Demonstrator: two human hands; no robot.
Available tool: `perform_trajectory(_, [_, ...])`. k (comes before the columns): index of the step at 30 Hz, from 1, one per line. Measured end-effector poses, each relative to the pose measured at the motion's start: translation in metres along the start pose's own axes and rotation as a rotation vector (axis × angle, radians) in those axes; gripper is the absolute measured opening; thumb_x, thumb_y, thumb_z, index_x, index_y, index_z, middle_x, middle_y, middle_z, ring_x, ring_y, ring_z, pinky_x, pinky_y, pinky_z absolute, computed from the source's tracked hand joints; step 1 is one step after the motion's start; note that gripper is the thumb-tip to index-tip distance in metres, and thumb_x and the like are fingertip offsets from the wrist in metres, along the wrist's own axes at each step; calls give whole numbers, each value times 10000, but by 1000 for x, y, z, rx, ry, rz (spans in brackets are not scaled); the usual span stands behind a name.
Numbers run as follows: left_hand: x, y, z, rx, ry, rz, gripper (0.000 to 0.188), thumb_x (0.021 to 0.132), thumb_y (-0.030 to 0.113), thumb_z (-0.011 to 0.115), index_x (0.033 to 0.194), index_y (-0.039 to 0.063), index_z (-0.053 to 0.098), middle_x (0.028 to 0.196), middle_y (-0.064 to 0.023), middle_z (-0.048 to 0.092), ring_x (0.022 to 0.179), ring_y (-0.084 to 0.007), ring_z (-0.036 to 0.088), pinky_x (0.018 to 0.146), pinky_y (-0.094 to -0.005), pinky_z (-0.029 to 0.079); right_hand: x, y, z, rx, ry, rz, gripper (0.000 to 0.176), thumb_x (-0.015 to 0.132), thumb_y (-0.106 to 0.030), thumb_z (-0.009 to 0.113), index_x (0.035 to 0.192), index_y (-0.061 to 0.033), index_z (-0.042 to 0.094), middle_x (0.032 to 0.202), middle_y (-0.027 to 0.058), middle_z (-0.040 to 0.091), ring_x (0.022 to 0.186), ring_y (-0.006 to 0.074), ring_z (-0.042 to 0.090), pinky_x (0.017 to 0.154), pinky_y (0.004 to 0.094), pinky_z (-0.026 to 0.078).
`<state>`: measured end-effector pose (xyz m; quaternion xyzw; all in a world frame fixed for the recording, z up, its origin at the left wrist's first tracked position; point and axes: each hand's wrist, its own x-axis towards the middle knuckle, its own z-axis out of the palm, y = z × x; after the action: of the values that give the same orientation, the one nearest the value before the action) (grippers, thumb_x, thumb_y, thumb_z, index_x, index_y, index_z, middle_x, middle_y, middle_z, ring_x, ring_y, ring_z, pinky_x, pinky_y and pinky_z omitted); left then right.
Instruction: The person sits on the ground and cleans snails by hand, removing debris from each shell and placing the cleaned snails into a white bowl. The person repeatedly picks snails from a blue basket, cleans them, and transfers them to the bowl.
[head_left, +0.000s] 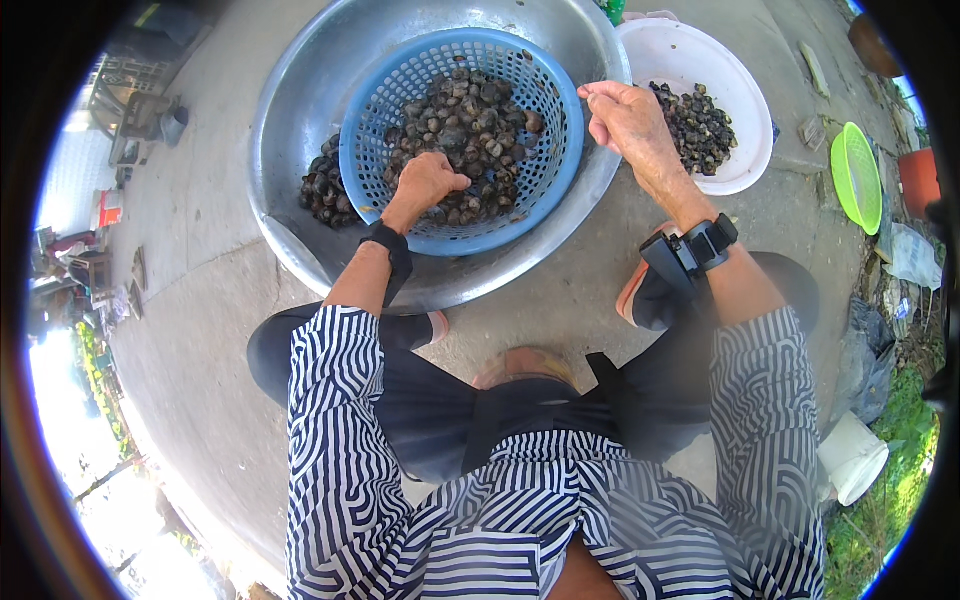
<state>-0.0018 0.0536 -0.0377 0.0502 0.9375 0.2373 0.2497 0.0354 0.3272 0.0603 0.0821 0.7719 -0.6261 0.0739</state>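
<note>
A blue plastic colander (574, 150) holds a heap of dark snails (450, 112), and it sits inside a wide metal basin (300, 82). More snails (326, 187) lie in the basin, left of the colander. My left hand (429, 186) is at the near left of the heap, fingers bent down against the snails; whether it grips one is hidden. Over the right rim of the basin is my right hand (626, 116), thumb and forefinger pinched together; I cannot tell whether anything small is between them. Beyond it stands a white plastic basin (754, 142) with small dark snails (694, 131).
A green plastic basket (856, 180) and a red container (919, 184) stand at the right. A white bucket (853, 457) lies near plants at the lower right. Wooden stools (135, 120) are at the far left. My knees and feet flank the near side of the metal basin.
</note>
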Motion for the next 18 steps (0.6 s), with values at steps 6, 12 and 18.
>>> perform_trajectory(6, [-13, 33, -15, -1301, -230, -48, 196, 816, 201, 629, 875, 16, 596, 711, -97, 616, 628, -182, 616, 590, -310, 538, -13, 9, 19, -201, -231, -190, 242, 857, -169, 476, 933, 12, 619, 544, 38, 550, 485, 109, 527, 492, 271, 423])
perform_trajectory(12, [-22, 63, -11, -1482, -273, 46, 186, 859, 173, 561, 947, 9, 552, 821, -152, 615, 771, -225, 628, 709, -366, 550, -21, 15, 29, -343, -223, -343, 213, 885, -138, 483, 977, 5, 612, 529, 29, 519, 467, 90, 497, 464, 262, 412])
perform_trajectory(18, [-28, 78, -4, -1469, -252, 61, 173, 885, 178, 538, 931, 12, 545, 849, -170, 625, 746, -224, 626, 691, -359, 557, -21, 18, 28, -363, -190, -350, 219, 869, -140, 486, 954, 15, 617, 530, 60, 533, 468, 117, 519, 471, 281, 419])
